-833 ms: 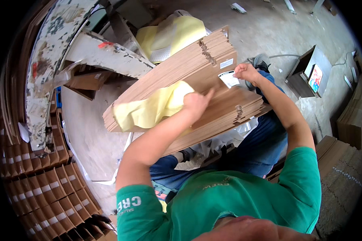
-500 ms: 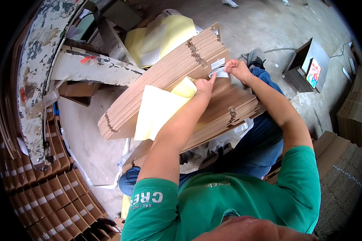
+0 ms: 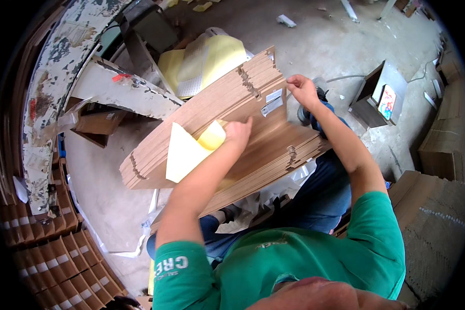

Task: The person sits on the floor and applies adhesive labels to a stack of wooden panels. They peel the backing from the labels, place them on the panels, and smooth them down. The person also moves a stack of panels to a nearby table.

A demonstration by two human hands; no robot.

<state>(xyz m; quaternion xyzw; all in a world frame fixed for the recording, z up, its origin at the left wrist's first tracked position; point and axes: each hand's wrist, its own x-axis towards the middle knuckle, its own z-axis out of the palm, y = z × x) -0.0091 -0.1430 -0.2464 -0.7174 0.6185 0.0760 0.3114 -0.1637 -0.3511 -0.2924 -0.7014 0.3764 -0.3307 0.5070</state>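
Observation:
Stacked flat cardboard sheets [image 3: 191, 132] stand folded open in front of me, notched along their edges. On the inner face near the far right end sit two white labels [image 3: 273, 103], one above the other. My left hand [image 3: 236, 135] is closed around a yellow sheet [image 3: 183, 155], its index finger stretched toward the labels. The sheet curls up beside the hand and hangs over the cardboard. At the right edge of the upper cardboard is my right hand [image 3: 305, 92], fingers bent and thumb close to them; anything between the fingertips is too small to make out.
A peeling white metal beam [image 3: 124, 85] reaches in from the left. Beyond the cardboard lie more yellow sheets [image 3: 225, 57]. To the right stands a metal box [image 3: 372, 95] with a phone [image 3: 387, 102] on it. Cardboard stacks [image 3: 429, 217] flank my right side; partitioned cardboard [image 3: 62, 258] lies lower left.
My left hand has drawn back to the left with the yellow sheet. My right hand has left the lower label, which now lies against the cardboard, and sits at the cardboard's edge.

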